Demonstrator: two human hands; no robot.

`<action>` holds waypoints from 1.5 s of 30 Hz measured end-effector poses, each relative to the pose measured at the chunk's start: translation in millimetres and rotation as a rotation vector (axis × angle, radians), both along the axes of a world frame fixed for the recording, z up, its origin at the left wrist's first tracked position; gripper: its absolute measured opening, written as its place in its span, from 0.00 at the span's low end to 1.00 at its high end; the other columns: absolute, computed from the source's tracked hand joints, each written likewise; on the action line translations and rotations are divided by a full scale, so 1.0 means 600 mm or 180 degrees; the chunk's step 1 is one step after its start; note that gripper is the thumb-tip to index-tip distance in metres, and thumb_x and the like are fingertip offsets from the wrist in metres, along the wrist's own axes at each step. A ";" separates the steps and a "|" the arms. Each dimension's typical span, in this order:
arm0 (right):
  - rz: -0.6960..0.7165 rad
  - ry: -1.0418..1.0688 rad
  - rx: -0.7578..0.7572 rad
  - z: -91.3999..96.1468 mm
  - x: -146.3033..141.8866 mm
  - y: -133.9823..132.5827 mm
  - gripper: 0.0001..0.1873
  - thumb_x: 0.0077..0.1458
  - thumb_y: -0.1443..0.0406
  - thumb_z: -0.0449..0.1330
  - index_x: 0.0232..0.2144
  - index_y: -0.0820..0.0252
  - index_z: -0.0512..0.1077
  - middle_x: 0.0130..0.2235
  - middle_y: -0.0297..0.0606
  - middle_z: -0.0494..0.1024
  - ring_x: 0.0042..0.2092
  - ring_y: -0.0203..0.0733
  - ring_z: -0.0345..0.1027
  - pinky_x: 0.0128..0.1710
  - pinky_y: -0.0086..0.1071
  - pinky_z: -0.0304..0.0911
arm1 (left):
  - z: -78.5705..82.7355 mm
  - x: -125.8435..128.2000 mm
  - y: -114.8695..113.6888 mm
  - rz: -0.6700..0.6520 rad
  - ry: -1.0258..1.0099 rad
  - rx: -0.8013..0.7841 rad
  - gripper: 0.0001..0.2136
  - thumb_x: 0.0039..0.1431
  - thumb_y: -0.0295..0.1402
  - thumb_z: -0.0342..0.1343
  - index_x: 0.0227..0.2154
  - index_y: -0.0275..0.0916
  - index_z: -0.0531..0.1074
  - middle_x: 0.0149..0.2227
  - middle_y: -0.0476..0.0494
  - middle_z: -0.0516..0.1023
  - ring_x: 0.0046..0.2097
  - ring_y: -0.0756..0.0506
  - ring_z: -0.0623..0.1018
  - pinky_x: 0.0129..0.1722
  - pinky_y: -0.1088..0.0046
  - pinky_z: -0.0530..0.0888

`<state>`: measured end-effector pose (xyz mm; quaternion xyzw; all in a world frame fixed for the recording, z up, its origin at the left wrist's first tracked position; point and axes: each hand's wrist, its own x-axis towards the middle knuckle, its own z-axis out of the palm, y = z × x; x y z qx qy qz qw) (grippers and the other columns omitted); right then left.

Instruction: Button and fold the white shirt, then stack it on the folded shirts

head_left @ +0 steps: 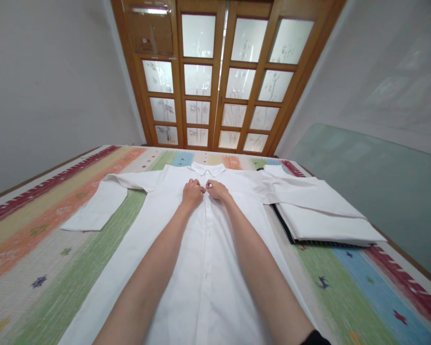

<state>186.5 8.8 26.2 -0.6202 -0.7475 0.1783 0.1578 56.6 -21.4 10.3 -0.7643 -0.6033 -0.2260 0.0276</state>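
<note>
Shirt (pixel 208 268) from head view: white, flat on striped cloth (pixel 57 239), collar (pixel 207 168) away from me. My left hand (pixel 192 192) and right hand (pixel 217 189) touch just below it, fingertips pinched shut on the placket edges. Fabric seems light, limp, crease-prone; edges and seams grip best, I judge.

- White shirt (pixel 204 268): plain, long-sleeved, spread flat and front up on the striped cover (pixel 57 268), with its hem toward the camera.
- Collar (pixel 207 168): folded down at the far end.
- Button placket (pixel 205 239): runs straight down the middle.
- Sleeve on the left side (pixel 100 203): stretched outward and lying flat, with its cuff angled nearer.
</note>
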 end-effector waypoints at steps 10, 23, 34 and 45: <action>0.0069 0.0285 0.0513 -0.029 0.013 -0.010 0.11 0.55 0.68 0.55 0.38 0.54 0.76 0.39 0.35 0.77 0.41 0.38 0.69 0.40 0.28 0.60 | -0.008 -0.004 0.005 -0.0054 -0.0163 0.0056 0.13 0.57 0.24 0.51 0.33 0.41 0.81 0.38 0.40 0.75 0.45 0.42 0.70 0.45 0.66 0.69; -0.0369 -0.0006 0.1032 -0.048 -0.009 -0.039 0.13 0.60 0.60 0.56 0.41 0.61 0.75 0.41 0.44 0.74 0.42 0.42 0.68 0.43 0.32 0.61 | -0.014 -0.008 0.009 0.0180 -0.0289 0.0002 0.14 0.58 0.23 0.47 0.38 0.37 0.77 0.42 0.41 0.79 0.47 0.43 0.74 0.51 0.68 0.69; 0.0002 -0.0815 0.1131 -0.043 -0.015 -0.105 0.24 0.63 0.60 0.47 0.55 0.68 0.66 0.58 0.55 0.66 0.59 0.55 0.57 0.55 0.45 0.54 | -0.016 -0.020 -0.037 -0.0100 0.0246 -0.0447 0.20 0.65 0.32 0.41 0.57 0.41 0.65 0.62 0.41 0.65 0.63 0.42 0.63 0.62 0.59 0.58; 0.1007 -0.0755 0.0712 -0.058 0.018 -0.202 0.45 0.60 0.45 0.45 0.65 0.78 0.49 0.67 0.59 0.47 0.69 0.54 0.36 0.65 0.46 0.34 | -0.020 -0.035 -0.095 -0.0283 0.0433 -0.0627 0.23 0.67 0.37 0.39 0.63 0.38 0.58 0.66 0.37 0.55 0.67 0.35 0.52 0.62 0.47 0.52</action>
